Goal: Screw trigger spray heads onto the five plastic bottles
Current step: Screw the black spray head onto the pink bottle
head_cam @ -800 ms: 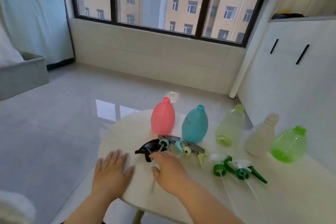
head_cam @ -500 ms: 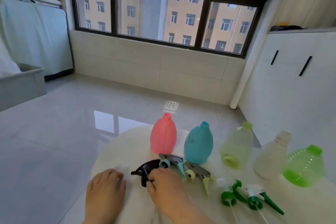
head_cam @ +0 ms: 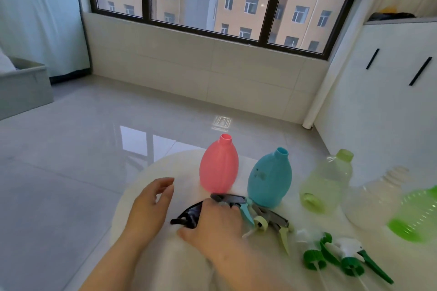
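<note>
Head view. The right hand [head_cam: 212, 227] rests palm-down on the white counter [head_cam: 151, 172], its fingers over the black spray head [head_cam: 189, 215]. Whether the fingers are closed on that head cannot be told; they hide the contact. The left hand [head_cam: 147, 205] hovers just left of the right hand, fingers loosely curled and apart, holding nothing.

Beyond the right hand's fingertips stands the pink bottle [head_cam: 218, 168], upright, neck uncapped. To the right of it stands the blue bottle [head_cam: 269, 179], also upright and uncapped. A grey and teal spray head [head_cam: 238, 203] lies between the right hand and these two bottles. A grey and yellow-green spray head [head_cam: 274, 222] lies just right of the hand.

Farther right of the hand, three more bottles stand in a row: a pale yellow-green bottle [head_cam: 326, 184], a clear bottle [head_cam: 376, 201] and a bright green bottle [head_cam: 418, 217], the last blurred. Two green and white spray heads [head_cam: 340, 257] lie side by side on the counter near them, right of the right forearm.
</note>
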`<state>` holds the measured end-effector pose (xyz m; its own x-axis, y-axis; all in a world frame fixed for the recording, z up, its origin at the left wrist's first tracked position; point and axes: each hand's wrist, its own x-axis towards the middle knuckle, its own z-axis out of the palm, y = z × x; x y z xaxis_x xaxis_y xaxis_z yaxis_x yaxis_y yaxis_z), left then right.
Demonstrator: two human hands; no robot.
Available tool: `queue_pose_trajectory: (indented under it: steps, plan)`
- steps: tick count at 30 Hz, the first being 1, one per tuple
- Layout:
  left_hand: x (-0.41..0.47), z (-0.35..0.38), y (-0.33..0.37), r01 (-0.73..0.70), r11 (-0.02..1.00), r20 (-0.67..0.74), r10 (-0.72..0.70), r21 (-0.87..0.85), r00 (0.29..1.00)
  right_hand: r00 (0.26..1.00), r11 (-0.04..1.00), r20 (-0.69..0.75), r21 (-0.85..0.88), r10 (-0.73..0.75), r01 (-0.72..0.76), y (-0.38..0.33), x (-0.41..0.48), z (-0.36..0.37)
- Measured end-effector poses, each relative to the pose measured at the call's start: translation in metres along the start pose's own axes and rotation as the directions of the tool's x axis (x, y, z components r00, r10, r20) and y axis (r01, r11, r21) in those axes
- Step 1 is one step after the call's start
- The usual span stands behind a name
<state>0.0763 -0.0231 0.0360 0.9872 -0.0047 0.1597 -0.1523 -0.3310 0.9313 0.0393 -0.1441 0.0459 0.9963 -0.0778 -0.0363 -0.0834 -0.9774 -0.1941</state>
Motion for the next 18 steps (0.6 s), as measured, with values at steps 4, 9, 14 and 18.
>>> queue_pose_trajectory:
  steps: [4, 9, 14, 18]
  plan:
    - [0.004, -0.015, -0.007, 0.038, 0.999, -0.01, -0.039, -0.022, 0.999, 0.997, 0.998, 0.065, 0.056, 0.03, -0.034, 0.001, 0.001, -0.002]
    - [0.003, -0.026, -0.014, 0.074, 0.995, -0.003, -0.074, -0.063, 0.997, 0.987, 0.936, 0.141, 0.332, 0.071, -0.115, 0.009, -0.011, -0.016]
    - [0.002, -0.028, -0.015, 0.095, 0.991, 0.017, -0.094, -0.089, 0.995, 0.98, 0.636, 0.197, 0.753, 0.027, -0.169, 0.019, -0.024, -0.033]
    - [-0.004, -0.027, -0.012, 0.084, 0.993, 0.063, -0.078, -0.082, 0.995, 0.982, 0.453, 0.176, 0.871, 0.072, -0.189, 0.029, -0.03, -0.046]
